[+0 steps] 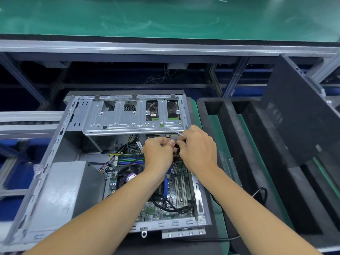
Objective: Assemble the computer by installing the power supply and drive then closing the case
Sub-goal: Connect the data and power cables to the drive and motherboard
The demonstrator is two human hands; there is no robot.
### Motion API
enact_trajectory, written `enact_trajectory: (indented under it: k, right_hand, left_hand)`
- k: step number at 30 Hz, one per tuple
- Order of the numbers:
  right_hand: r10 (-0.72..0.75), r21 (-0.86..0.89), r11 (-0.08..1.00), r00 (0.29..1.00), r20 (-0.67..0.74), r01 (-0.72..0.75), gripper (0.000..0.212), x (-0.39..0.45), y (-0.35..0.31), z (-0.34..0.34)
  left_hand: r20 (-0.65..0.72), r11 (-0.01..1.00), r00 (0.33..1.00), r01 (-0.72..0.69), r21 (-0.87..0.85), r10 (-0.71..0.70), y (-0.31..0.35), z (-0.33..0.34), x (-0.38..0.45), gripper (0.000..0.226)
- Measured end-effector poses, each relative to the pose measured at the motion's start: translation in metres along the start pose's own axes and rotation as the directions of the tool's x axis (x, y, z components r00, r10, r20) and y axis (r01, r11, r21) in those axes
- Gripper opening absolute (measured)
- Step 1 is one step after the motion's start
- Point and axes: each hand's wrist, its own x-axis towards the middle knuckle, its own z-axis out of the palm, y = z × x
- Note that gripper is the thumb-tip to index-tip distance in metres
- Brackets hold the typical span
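Observation:
An open grey computer case [55, 140] lies on its side in front of me. Its metal drive cage [128, 116] spans the far end, with a drive [173, 112] showing through the right cut-outs. The grey power supply [60, 190] sits in the near left corner. The motherboard [180, 188] fills the right half. My left hand [158, 153] and my right hand [198, 148] meet just below the cage's right end. Both pinch a small cable connector [173, 139] at the drive's edge; fingers hide most of it.
A black side panel [298, 115] leans upright at the right. Black foam trays [239, 144] lie beside the case on a green mat [219, 214]. A black cable [259, 192] loops near my right forearm. A green conveyor [165, 17] and its aluminium frame run across the back.

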Motion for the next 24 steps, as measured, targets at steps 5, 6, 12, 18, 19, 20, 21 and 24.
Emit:
enact_trajectory:
  k: [5,6,12,18,19,20,21,24]
  right_hand:
    - [0.005,0.001,1.000,1.000,0.007,-0.005,0.023,-0.0002,-0.0004,-0.0009]
    - [0.008,0.003,1.000,1.000,0.001,-0.008,0.023,-0.0005,-0.0003,-0.0008]
    - [-0.006,0.000,1.000,1.000,-0.014,0.006,0.022,-0.0011,0.0002,0.0000]
    - [-0.009,-0.004,1.000,1.000,-0.021,0.009,0.017,-0.0001,-0.0010,-0.0006]
    - [-0.012,-0.005,1.000,1.000,-0.021,0.012,0.017,-0.0003,-0.0016,-0.0007]
    - [-0.013,-0.008,1.000,1.000,-0.018,0.013,0.017,-0.0009,-0.0020,-0.0010]
    - [-0.015,-0.015,1.000,1.000,-0.015,0.015,0.018,-0.0009,-0.0025,-0.0014]
    - [-0.018,-0.027,0.999,1.000,-0.011,0.018,0.021,-0.0016,-0.0033,-0.0018]
  left_hand:
    - [-0.003,1.000,1.000,0.002,0.000,-0.002,-0.0001,-0.0002,-0.0001,0.017]
    - [-0.005,1.000,1.000,0.001,-0.003,-0.001,-0.0001,0.0003,-0.0005,0.017]
    - [-0.040,0.999,0.998,-0.049,-0.005,0.048,0.0004,0.0038,-0.0031,0.020]
    - [-0.048,0.994,0.994,-0.095,0.058,0.098,0.0007,0.0030,-0.0057,0.022]
    - [-0.050,0.991,0.992,-0.114,0.076,0.118,0.0012,0.0028,-0.0056,0.022]
    - [-0.054,0.986,0.989,-0.133,0.100,0.139,0.0012,0.0030,-0.0055,0.023]
    - [-0.061,0.981,0.986,-0.149,0.127,0.158,0.0010,0.0033,-0.0048,0.023]
    - [-0.069,0.972,0.981,-0.166,0.166,0.180,-0.0017,0.0035,-0.0033,0.025]
